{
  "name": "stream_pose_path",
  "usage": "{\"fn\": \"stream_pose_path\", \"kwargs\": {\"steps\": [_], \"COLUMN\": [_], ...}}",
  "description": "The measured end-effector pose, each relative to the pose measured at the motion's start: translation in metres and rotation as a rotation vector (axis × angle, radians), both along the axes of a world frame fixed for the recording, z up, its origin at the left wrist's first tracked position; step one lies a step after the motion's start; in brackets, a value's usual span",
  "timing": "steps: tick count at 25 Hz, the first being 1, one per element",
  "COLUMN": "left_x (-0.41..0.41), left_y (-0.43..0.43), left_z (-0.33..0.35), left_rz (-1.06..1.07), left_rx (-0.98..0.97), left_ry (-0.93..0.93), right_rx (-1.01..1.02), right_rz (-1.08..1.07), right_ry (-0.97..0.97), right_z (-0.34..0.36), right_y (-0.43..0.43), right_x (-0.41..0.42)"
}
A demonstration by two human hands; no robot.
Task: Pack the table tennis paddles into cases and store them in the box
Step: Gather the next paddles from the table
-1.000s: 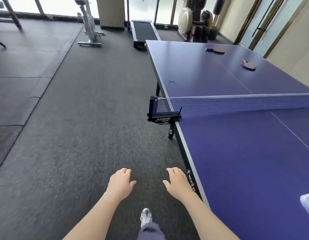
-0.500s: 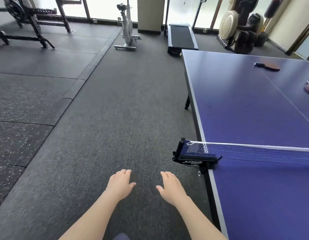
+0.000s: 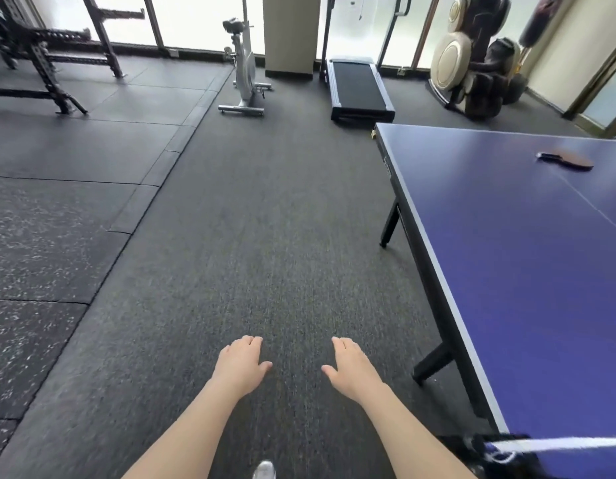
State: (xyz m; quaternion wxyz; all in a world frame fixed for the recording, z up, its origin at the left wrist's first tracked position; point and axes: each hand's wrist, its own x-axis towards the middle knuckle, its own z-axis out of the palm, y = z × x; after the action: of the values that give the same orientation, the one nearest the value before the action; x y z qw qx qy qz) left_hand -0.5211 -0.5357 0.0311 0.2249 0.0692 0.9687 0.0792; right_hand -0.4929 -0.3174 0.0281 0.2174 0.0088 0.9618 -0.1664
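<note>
Dark carpet ran through a gym room, with an exercise bike, treadmill and massage chair along the far windows. The blue counter stood right; one paddle lay on its far part. Left hand and right hand hung open, each grip empty. Since half a second earlier the net post had slid near, and the second paddle had left view.

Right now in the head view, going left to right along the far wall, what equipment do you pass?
Black weight rack → white exercise bike → beige pillar → treadmill → massage chair.
</note>
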Motion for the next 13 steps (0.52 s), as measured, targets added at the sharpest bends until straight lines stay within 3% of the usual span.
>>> {"fn": "stream_pose_path", "kwargs": {"steps": [6,13], "left_x": [-0.125,-0.292], "left_y": [-0.014,0.026], "left_z": [0.001,-0.007], "left_rz": [-0.050,-0.062], "left_rx": [-0.013,0.002], "left_ry": [-0.035,-0.045], "right_rx": [0.003,-0.038], "right_rz": [-0.084,-0.140], "right_ry": [-0.021,-0.046], "right_z": [0.003,-0.015], "right_y": [-0.003,0.033], "right_x": [-0.112,-0.272]}}
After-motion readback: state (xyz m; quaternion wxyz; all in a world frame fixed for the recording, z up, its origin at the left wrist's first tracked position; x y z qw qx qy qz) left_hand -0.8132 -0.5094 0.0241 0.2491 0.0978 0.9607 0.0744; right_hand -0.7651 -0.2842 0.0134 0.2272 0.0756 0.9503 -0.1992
